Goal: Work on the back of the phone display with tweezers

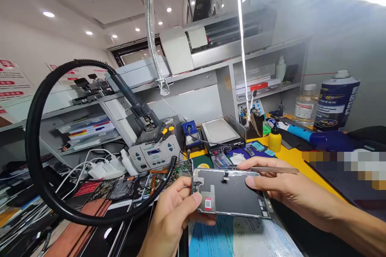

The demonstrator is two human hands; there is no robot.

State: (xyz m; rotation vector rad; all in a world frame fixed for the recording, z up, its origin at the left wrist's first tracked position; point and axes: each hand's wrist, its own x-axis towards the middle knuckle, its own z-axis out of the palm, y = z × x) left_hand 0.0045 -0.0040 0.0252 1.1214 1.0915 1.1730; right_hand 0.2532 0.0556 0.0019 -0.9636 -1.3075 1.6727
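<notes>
Between my hands is a phone screen assembly (238, 196), its black back facing up, with a short flex cable and a small red-and-white label. My left hand (177, 204) grips its left end, thumb on the near left corner by the label. On the far right edge, my right hand (280, 184) pinches the screen with its thumb on the back. Metal tweezers (274, 170) lie along the fingers of that same hand, tips pointing left over the far edge. Beneath the screen is a blue-and-white sheet (217, 235) under clear plastic.
A soldering station (153, 152) with a thick black hose (33, 160) stands at the left. Behind the screen sits a heating plate (224, 130). A yellow bottle (274, 139) and a spray can (336, 102) stand at the right. Circuit boards (183, 168) and phone parts crowd the left.
</notes>
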